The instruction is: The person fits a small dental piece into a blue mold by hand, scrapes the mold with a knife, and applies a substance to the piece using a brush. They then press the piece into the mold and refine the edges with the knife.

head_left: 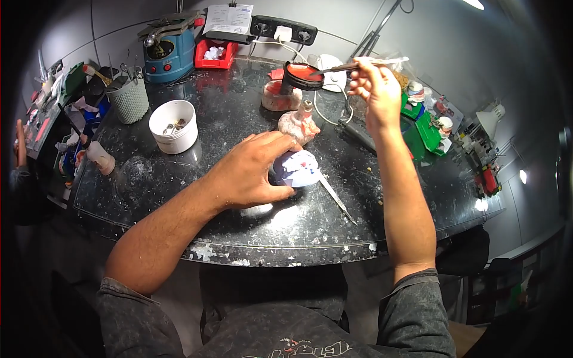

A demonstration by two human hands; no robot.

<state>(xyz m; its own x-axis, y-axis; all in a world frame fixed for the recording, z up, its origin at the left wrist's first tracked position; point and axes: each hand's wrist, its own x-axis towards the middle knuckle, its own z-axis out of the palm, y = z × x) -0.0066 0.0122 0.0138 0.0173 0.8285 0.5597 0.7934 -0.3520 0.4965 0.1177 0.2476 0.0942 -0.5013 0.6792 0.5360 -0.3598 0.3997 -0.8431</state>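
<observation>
My left hand (253,170) is wrapped round the left side of a pale bluish-white plaster model (296,169) with a small red spot on it. Raised at the upper right, my right hand (376,89) pinches a slim dark-handled tool (343,68). The tool's tip is at a round black pot of red wax (303,73); whether it touches the wax I cannot tell. A thin metal tool (336,200) lies on the bench just right of the model. Behind the model stands a plaster-crusted burner (299,124) with a metal top.
A white tub (173,126) and a tool holder (128,100) stand on the left, near a small bottle (100,158). A blue machine (169,51) and red bin (215,53) are at the back. Green trays (428,132) sit right. Another person's hand (21,143) shows far left.
</observation>
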